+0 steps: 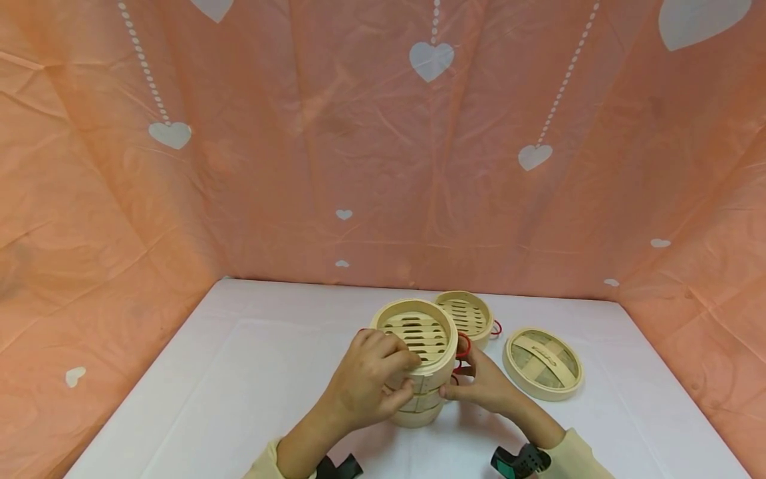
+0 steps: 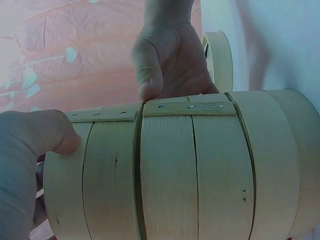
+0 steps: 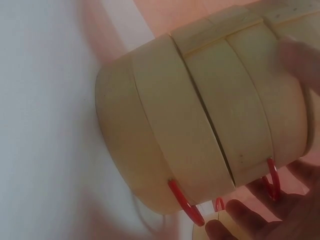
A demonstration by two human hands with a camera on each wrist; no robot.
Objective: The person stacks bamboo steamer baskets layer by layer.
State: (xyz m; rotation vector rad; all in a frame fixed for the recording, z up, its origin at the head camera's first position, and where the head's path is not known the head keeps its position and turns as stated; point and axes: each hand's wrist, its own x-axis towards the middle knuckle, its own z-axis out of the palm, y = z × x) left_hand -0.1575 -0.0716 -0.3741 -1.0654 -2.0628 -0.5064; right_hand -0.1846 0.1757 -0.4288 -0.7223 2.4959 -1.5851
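A stack of three round, pale bamboo steamer baskets (image 1: 427, 383) upright between my left hand (image 1: 372, 379) and right hand (image 1: 483, 383).
On the white table (image 1: 263, 352), my left pinches the top rim; my right cups beside red loop handles (image 3: 185, 201), whether gripping I cannot tell; a round bamboo lid (image 1: 543, 364) lies rightward.

Surface (image 1: 197, 392), left edge: the wide room.
Toward far edge: steamer stack (image 1: 427, 381), rear basket (image 1: 465, 318) block way.
Right edge: narrower strip, beside lid (image 1: 543, 364).
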